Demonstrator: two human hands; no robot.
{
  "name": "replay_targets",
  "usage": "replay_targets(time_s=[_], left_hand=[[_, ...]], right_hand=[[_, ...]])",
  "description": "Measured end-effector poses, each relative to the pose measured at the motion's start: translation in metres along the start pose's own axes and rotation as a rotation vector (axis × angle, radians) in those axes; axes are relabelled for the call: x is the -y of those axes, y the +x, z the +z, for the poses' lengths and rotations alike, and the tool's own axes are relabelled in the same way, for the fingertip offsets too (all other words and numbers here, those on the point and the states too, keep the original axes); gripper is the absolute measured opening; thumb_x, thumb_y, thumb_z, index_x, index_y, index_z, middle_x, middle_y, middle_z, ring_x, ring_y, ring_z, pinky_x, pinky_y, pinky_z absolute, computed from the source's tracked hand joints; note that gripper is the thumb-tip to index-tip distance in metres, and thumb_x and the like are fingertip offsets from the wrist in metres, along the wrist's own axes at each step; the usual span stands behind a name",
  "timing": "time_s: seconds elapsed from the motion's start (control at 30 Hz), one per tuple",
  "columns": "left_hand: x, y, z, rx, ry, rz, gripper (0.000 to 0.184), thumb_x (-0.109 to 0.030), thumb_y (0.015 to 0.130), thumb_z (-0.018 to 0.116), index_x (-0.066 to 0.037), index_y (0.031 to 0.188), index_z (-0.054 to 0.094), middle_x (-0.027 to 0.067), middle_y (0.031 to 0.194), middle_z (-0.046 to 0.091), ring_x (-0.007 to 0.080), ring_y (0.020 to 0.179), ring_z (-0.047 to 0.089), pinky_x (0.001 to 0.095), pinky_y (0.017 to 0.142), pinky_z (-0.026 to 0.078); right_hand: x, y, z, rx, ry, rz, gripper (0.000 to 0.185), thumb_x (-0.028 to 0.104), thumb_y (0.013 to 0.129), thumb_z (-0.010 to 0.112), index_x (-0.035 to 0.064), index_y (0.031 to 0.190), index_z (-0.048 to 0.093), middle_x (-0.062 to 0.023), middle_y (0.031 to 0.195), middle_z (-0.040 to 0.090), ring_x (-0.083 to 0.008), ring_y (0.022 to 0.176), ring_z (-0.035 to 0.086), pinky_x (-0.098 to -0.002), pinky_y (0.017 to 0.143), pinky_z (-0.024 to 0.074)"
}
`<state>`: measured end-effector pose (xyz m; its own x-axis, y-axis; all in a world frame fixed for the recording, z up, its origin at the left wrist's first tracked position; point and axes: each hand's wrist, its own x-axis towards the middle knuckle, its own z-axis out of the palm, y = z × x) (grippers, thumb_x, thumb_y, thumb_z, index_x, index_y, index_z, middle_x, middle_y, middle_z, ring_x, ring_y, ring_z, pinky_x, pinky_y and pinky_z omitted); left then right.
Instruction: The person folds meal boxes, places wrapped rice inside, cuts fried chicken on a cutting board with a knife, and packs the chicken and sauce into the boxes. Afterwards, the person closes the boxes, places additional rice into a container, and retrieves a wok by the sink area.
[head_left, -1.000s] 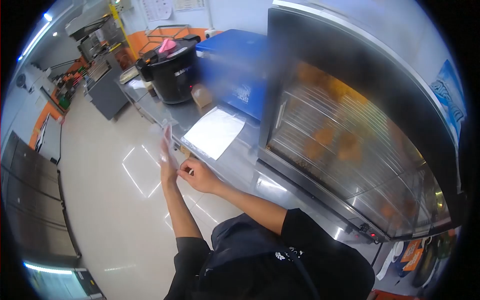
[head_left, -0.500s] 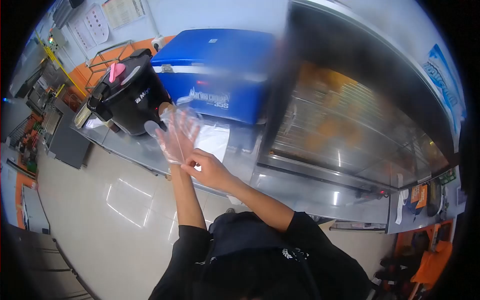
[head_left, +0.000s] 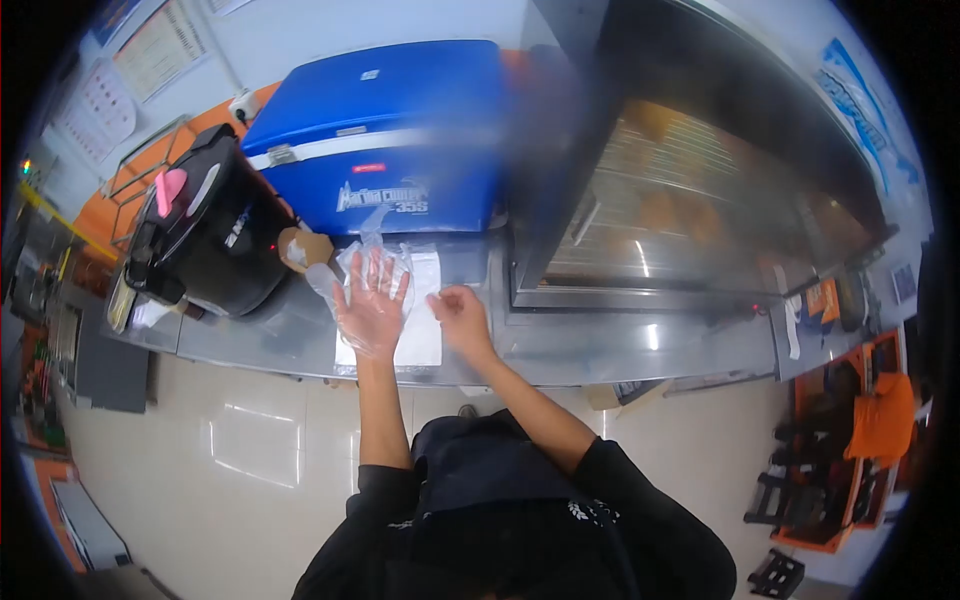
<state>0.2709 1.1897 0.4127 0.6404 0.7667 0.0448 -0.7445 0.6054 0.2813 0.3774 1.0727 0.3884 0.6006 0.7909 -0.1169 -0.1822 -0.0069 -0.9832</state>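
Observation:
A clear disposable plastic glove point(head_left: 372, 335) covers my left hand point(head_left: 371, 305), which is palm up with its fingers spread. The glove's loose, crumpled ends stick out past my fingertips. My bare right hand point(head_left: 460, 318) hovers just to the right, apart from the glove, with its fingers curled in and nothing visible between them. Under both hands, a stack of white plastic bags or sheets point(head_left: 425, 345) lies on the metal counter. A small brown cardboard box point(head_left: 305, 247) with something whitish in its opening stands behind the glove.
A blue cooler box point(head_left: 400, 180) stands at the back of the steel counter point(head_left: 560, 350). To its left is a black lidded pot point(head_left: 235, 235) with a pink scoop-like piece point(head_left: 170, 190) on top. On the right stands a glass-fronted display cabinet point(head_left: 660, 210) containing food.
My right hand has let go of the glove's cuff and moved off to the right. The view has swung, so the cooler and pot sit further left.

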Motion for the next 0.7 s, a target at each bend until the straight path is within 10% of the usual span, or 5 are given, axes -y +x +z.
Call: replay_targets(time_s=[0.23,0.43,0.7], left_hand=[[0.012,0.018,-0.016,0.136,-0.048,-0.108,0.06,-0.055,0.092,0.043,-0.019,0.14,0.042,0.0031,0.141,0.042,0.029,0.135,0.028,0.065,0.107,0.024],[0.019,0.027,-0.047,-0.306,0.242,-0.101,0.066,-0.059,0.089,0.046,-0.018,0.141,0.04,0.0065,0.141,0.04,0.029,0.134,0.029,0.0657,0.103,0.03],[0.004,0.01,-0.039,-0.22,0.328,-0.115,0.081,-0.073,0.084,0.041,-0.02,0.145,0.035,0.0082,0.149,0.027,0.031,0.14,0.017,0.0697,0.104,0.022]], right_hand=[[0.027,-0.032,0.011,0.17,-0.556,-0.719,0.027,0.023,0.084,0.069,0.0077,0.105,0.062,-0.0089,0.094,0.056,-0.0282,0.086,0.059,-0.0377,0.076,0.0491],[0.008,-0.031,0.012,0.084,-0.639,-0.619,0.016,0.02,0.09,0.059,0.0069,0.098,0.064,-0.0117,0.098,0.056,-0.0302,0.087,0.06,-0.0395,0.073,0.05],[-0.003,-0.035,0.03,0.16,-0.699,-0.67,0.014,0.016,0.087,0.058,0.0051,0.096,0.06,-0.012,0.094,0.055,-0.0309,0.087,0.06,-0.0404,0.07,0.0516]])
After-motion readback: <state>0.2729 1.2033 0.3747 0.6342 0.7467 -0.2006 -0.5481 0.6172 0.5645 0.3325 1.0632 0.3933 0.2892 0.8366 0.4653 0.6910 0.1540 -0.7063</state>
